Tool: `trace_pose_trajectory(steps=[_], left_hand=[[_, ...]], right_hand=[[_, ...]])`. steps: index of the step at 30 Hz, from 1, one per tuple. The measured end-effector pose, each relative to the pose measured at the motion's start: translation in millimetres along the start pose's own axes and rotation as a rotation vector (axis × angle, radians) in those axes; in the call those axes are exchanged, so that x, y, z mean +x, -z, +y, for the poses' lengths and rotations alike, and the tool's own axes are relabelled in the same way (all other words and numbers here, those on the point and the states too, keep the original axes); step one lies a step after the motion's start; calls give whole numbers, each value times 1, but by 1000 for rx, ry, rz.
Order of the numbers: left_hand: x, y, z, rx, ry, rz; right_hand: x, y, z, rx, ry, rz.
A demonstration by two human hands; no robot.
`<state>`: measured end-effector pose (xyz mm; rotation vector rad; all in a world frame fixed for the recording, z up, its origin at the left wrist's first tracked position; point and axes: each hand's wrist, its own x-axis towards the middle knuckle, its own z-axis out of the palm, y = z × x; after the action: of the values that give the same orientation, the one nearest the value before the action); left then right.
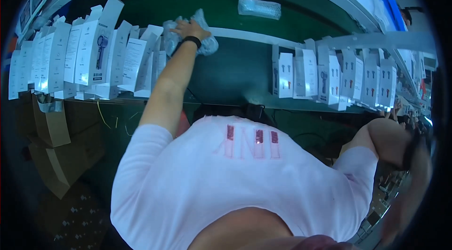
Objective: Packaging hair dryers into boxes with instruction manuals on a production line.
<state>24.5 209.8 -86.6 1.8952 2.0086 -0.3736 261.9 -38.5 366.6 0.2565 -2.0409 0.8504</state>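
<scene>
Clear plastic-wrapped bundle (pixel 207 46), long axis roughly near-to-far, near white cartons (pixel 96 54)

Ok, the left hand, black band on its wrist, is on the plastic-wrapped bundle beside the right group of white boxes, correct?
No: the head view shows the plastic-wrapped bundle beside the left group of white boxes. The left hand, black band on its wrist, is on it.

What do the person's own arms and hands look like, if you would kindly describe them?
Both arms wear short white sleeves. A plain-looking black band circles the left wrist, and the left hand is ungloved. The right forearm is blurred near the picture's rim, so I cannot tell what is worn there.
</scene>
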Motion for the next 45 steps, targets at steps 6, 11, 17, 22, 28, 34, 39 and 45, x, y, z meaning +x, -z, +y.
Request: trace_pose_trajectory(steps=[6, 11, 17, 22, 28, 34, 39, 45], left_hand=[[-63, -34, 8, 49, -267, 79], [-96, -47, -5, 3, -386, 55], [-116, -23, -16, -405, -523, 119], [-149, 56, 10, -512, -725, 333], [-200, 58, 33, -842, -1155, -33], [-277, 70, 33, -1225, -958, -69], [-300, 83, 28, -1231, -969, -101], [-317, 81, 13, -1446, -923, -319]], right_hand=[[-235, 61, 234, -743, -1467, 79], [-361, 66, 357, -1382, -1836, -314], [-397, 43, 353, -947, -1730, -124], [-277, 24, 266, -764, -1589, 41], [-151, -41, 130, -497, -1414, 319], [-125, -98, 71, -1097, -1107, 492], [-100, -132, 67, -1338, -971, 108], [-98, -131, 60, -1428, -842, 90]])
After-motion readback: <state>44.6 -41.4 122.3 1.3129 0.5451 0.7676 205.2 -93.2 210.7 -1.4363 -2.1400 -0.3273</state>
